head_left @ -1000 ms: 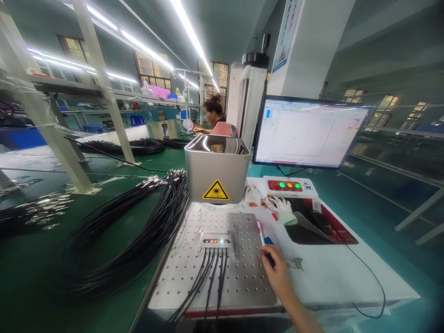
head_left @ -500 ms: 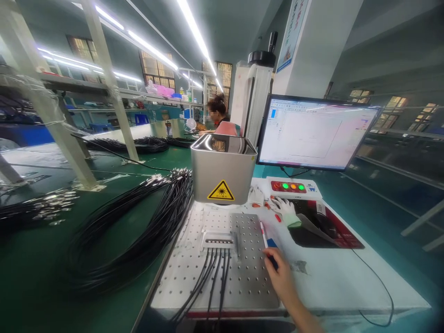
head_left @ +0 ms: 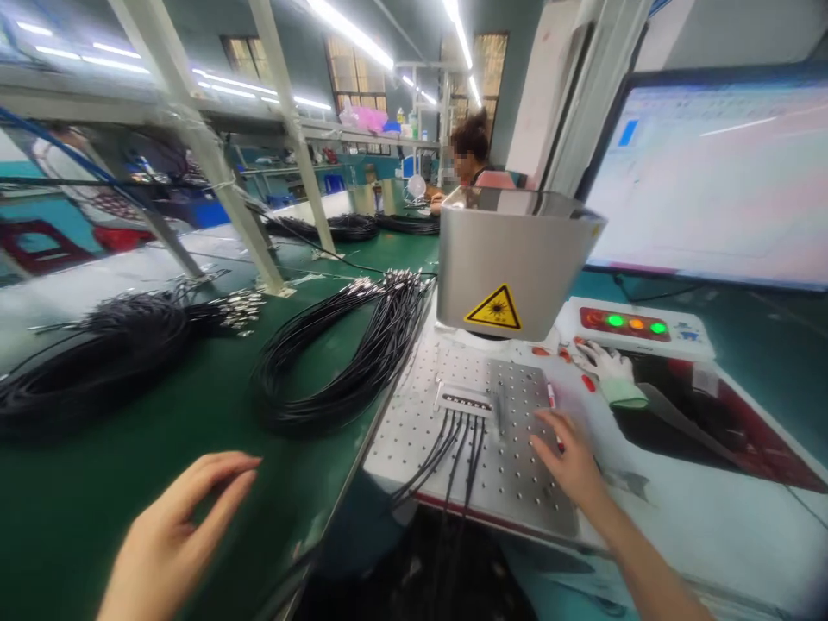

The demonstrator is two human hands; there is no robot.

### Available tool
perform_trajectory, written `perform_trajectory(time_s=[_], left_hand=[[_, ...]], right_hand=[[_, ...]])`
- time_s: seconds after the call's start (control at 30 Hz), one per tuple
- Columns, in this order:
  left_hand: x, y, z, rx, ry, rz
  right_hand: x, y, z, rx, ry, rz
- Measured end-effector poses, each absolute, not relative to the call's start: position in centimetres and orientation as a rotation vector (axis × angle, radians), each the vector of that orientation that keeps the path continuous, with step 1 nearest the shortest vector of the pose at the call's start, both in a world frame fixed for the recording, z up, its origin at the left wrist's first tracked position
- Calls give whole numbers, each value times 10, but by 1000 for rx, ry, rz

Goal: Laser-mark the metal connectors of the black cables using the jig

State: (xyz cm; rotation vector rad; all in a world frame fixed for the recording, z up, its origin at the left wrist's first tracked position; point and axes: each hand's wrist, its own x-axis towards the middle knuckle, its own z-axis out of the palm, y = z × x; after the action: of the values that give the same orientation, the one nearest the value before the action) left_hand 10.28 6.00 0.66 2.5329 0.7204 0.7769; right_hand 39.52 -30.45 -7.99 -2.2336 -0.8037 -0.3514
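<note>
While above the green tabletop, left hand empty.

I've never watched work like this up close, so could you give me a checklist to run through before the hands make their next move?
1. Left hand free: ok, it holds nothing above the green bench.
2. Right hand away from the cable holder: ok, it is at the right edge of the perforated plate.
3. Black cables fully seated in the holder: cannot tell, their ends are too small to judge.
4. Both hands out from under the metal housing: ok.
5. Gloves worn, if needed: not ok, both hands are bare; a white glove lies on the worktop.
6. Monitor message readable: cannot tell, blurred.
</note>
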Motion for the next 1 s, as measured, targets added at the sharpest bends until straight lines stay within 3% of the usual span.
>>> perform_trajectory(time_s=[0.17, 0.33, 0.6, 0.83, 1.0], left_hand=[[169, -16, 25, 2509, 118, 354], [254, -88, -8, 2707, -173, 200], [306, -124, -50, 2981, -18, 457], [311, -122, -12, 3008, 103, 529], [311, -97, 2, 2488, 311, 650]], right_hand=[[424, -267, -71, -2423, -1110, -171], [436, -247, -68, -2584, -1178, -111], [440, -235, -55, -2548, -1262, -102], [430, -217, -8, -2463, -1177, -132], [417, -207, 20, -2248, -1123, -19]])
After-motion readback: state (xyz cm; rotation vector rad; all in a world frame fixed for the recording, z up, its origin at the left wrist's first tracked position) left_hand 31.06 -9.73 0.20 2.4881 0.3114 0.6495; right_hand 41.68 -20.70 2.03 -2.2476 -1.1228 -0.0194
